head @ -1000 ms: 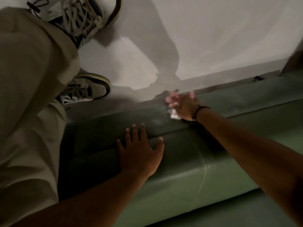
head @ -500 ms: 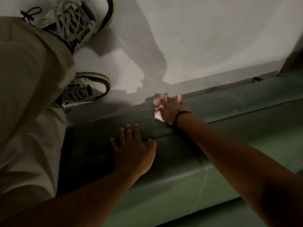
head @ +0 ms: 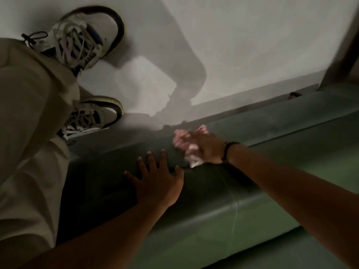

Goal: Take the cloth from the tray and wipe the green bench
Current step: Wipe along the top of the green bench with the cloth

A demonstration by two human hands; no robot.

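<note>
The green padded bench [head: 262,206] runs from lower left to upper right. My right hand [head: 208,145] presses a crumpled pink and white cloth [head: 184,140] against the bench's far edge, next to the floor. The cloth shows in front of and under the fingers and is blurred. A dark band circles that wrist. My left hand [head: 157,181] lies flat on the bench top with its fingers spread, a little nearer to me and left of the cloth. It holds nothing. No tray is in view.
My legs in pale trousers [head: 29,133] fill the left side, with two white and dark sneakers [head: 89,41] on the light floor [head: 252,45] beyond the bench. A dark upright post [head: 347,55] stands at the far right.
My right hand has slid the cloth along the bench's far edge, first leftward, then slightly back and nearer to me. The left hand stays planted on the bench top. The camera has shifted.
</note>
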